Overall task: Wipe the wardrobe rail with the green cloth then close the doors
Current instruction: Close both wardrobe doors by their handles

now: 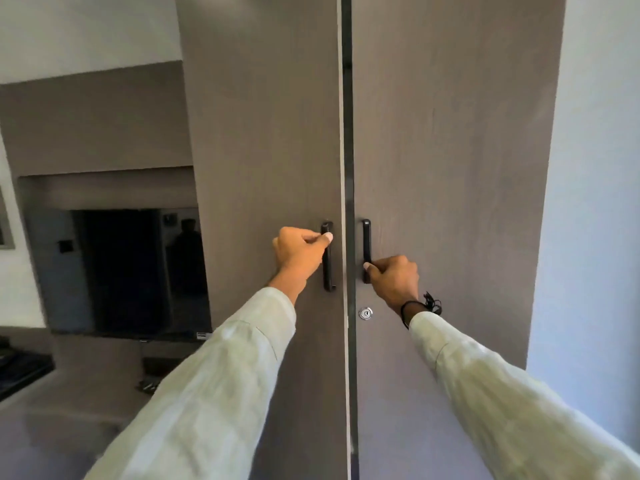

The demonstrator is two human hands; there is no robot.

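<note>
Two tall grey-brown wardrobe doors fill the view, the left door (263, 133) and the right door (450, 133). A narrow dark gap (347, 168) runs between them. My left hand (301, 252) is closed around the left door's black vertical handle (327, 271). My right hand (393, 277) grips the right door's black handle (366, 237) near its lower end. A black thread band sits on my right wrist. The rail and the green cloth are not in view.
A round metal keyhole (365, 313) sits below the right handle. A dark television screen (128, 268) hangs in a recess at the left. A pale blue wall (595, 202) borders the wardrobe on the right. A dark surface (17, 368) juts in at lower left.
</note>
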